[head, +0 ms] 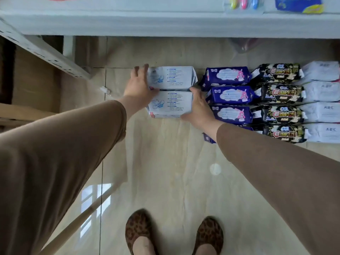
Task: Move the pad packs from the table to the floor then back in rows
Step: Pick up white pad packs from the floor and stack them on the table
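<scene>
A: Pale blue-white plastic, two pad packs (170, 92), lie one behind the other on the glossy tiled floor (165, 172), pressed between both hands.

B: How are the hands set?

A: The left hand (138, 85) lies flat against the left ends, fingers straight and spread. The right hand (197, 107) presses the right ends, with its fingers curving round the near pack's corner.

B: And the rest?

A: Just beside them, to the right, stand columns of purple packs (230, 94), black packs (281, 102) and white ABC packs (322, 100), each laid in rows. The white table (165, 24) is above.

B: Which step, then?

A: I judge either the floor rows are being filled or this pair is being lifted back up; I cannot tell which. The next move calls for even pressure from both sides, or the packs may slip apart.
</scene>
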Demonstrator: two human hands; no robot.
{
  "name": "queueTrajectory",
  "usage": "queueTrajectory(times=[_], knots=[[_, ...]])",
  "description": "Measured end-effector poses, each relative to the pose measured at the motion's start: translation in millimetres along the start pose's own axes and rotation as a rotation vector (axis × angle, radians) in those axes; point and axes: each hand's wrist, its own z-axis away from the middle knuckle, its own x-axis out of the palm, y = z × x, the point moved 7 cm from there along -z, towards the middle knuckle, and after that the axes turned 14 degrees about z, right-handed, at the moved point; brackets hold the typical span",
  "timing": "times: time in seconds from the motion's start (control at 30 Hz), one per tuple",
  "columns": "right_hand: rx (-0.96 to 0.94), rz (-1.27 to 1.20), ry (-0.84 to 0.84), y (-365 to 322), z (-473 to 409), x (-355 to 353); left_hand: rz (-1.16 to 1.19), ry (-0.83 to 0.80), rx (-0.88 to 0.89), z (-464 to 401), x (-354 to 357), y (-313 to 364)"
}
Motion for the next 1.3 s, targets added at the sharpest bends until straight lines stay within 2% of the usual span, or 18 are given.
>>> queueTrajectory(times=[0.13, 0.3, 0.43, 0.6, 0.7, 0.83, 0.93, 1.1, 1.3], knots=[[-0.036, -0.129, 0.11, 10, 1, 15, 0.052, -0.042, -0.013, -25, 18, 1], [0.016, -0.305, 0.038, 26, 4, 42, 0.034, -0.034, 0.011, -37, 27, -4], [-0.022, -0.26, 0.005, 18, -3, 52, 0.041, 0.012, 0.103, -35, 31, -6], [-0.046, -0.115, -0.004, 12, 10, 48, 0.044, 0.044, 0.111, -16, 19, -10], [-0.018, -0.22, -0.083, 5, 48, 32, 0.025, 0.044, 0.075, 14, -8, -11], [-0.006, -0.269, -0.134, -22, 122, -29, 0.025, 0.007, 0.044, 74, -63, 13], [-0.012, -0.256, -0.128, -55, 181, -95, 0.05, -0.01, 0.048, 127, -115, 56], [-0.037, -0.285, -0.104, -134, 269, -234, 0.099, -0.027, 0.113, 215, -226, 159], [-0.075, -0.438, -0.001, -239, 350, -414, 0.112, 0.012, 0.241, 304, -382, 302]])
